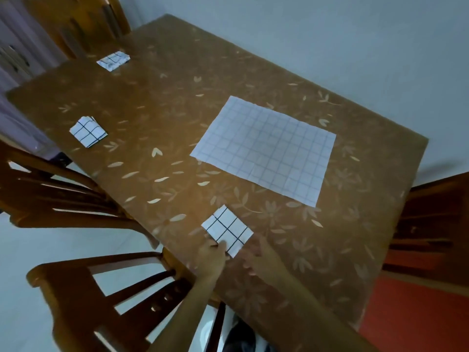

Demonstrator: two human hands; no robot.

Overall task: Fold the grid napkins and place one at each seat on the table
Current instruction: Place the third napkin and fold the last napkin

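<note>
A folded grid napkin (227, 230) lies near the table's front edge. My left hand (214, 255) pinches its near corner, thumb on top. Just right of that napkin is my right hand (255, 256), blurred, its fingers loose above the tabletop and holding nothing. A second folded napkin (88, 132) sits by the left edge. A third folded napkin (113, 60) lies at the far end. One large unfolded grid napkin (264, 151) is spread flat in the middle right of the table.
The table (177, 110) has a brown leaf-patterned cover. Wooden chairs stand at the near left (101, 288), the left (63, 194), the far end (83, 26) and the right (426, 224). A pale wall runs along the table's far right side.
</note>
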